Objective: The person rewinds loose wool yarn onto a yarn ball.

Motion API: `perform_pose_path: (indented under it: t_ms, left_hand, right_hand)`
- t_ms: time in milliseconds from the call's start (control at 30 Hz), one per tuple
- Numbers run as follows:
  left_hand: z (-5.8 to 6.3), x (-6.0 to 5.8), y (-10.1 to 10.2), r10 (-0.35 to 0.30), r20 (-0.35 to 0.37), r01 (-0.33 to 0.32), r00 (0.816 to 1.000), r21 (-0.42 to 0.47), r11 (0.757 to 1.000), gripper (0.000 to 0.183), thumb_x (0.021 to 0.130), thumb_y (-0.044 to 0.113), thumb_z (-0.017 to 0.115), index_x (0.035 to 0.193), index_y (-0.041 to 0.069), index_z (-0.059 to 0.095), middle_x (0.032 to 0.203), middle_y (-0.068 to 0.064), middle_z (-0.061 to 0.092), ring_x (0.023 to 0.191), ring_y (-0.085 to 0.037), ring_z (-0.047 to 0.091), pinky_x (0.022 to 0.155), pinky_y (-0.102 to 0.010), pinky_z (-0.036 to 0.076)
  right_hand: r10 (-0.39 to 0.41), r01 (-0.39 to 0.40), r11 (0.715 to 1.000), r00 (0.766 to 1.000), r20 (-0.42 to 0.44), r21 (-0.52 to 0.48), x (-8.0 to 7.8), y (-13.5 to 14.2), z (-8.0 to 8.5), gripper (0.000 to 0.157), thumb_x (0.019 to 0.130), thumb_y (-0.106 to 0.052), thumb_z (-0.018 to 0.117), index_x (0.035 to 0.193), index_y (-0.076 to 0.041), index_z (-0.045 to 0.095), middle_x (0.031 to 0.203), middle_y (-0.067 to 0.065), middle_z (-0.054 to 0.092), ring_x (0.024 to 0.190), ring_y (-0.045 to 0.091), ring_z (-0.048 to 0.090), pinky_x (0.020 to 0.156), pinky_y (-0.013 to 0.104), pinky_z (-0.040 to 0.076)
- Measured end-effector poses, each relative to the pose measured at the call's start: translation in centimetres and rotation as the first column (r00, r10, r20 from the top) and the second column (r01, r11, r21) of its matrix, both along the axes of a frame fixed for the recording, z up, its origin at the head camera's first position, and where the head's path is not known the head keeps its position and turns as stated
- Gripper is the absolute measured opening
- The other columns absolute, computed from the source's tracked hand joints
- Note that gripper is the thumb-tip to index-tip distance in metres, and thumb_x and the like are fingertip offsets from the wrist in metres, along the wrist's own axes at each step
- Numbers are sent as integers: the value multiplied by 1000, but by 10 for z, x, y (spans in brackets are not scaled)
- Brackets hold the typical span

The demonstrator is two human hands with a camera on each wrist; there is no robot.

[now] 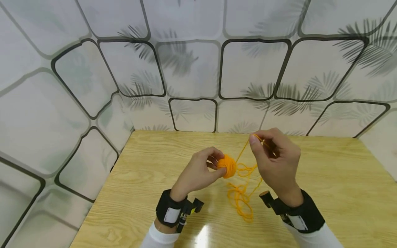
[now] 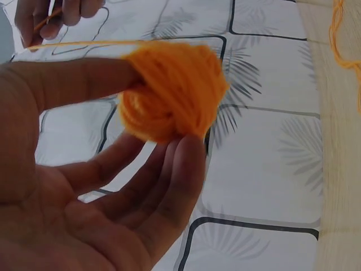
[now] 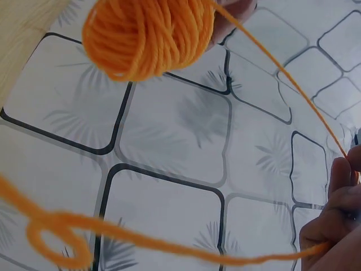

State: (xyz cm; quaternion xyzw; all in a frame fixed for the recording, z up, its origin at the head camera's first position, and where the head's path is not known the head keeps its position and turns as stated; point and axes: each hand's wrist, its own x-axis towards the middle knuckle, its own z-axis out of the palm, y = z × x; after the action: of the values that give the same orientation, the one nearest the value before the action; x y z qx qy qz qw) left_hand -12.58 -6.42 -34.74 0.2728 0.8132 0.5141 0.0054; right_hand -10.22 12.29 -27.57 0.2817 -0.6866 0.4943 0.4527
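Orange yarn ball (image 1: 228,166) gripped in left hand (image 1: 196,171), right hand (image 1: 279,160) pinching its strand (image 1: 243,150), loops (image 1: 238,191) on table (image 1: 139,193)

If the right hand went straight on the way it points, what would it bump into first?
The right hand, pinching orange yarn, would probably meet the patterned wall beyond the table first; how far off is unclear.
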Motion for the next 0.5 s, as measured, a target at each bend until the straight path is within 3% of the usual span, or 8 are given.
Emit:
perform_pose_path:
  t_ms: [133,333,433,500]
  left_hand:
    - [0,2,2,-75,6,76,997,-38,996,24,83,21,65,103,14,56,97,4,56,82,-12,55,73,-27,50]
    - [1,3,2,-120,41,122,992,-61,991,24,82,21,66,103,15,56,96,5,57,82,-12,55,73,-26,50]
    - [5,4,2,-166,59,166,984,4,986,25,82,21,67,103,15,56,96,3,57,83,-12,55,74,-28,50]
    - [10,5,1,-226,63,216,972,129,968,26,82,18,67,105,12,57,99,0,57,87,-14,56,76,-32,50]
  right_hand:
    - [42,-38,998,996,74,-51,-10,5,1,6,80,4,59,84,3,63,65,3,49,47,2,26,42,18,21]
    - [86,-71,992,985,152,-103,-33,15,-7,7,83,0,60,88,1,65,64,8,52,45,4,27,42,22,21]
    - [130,-105,988,962,239,-113,-45,16,-14,8,84,-4,61,89,-2,66,69,11,55,46,8,33,43,24,26]
    - [170,-134,982,934,314,-131,-53,15,-20,9,85,-8,61,89,-2,66,73,12,57,51,12,42,46,25,32]
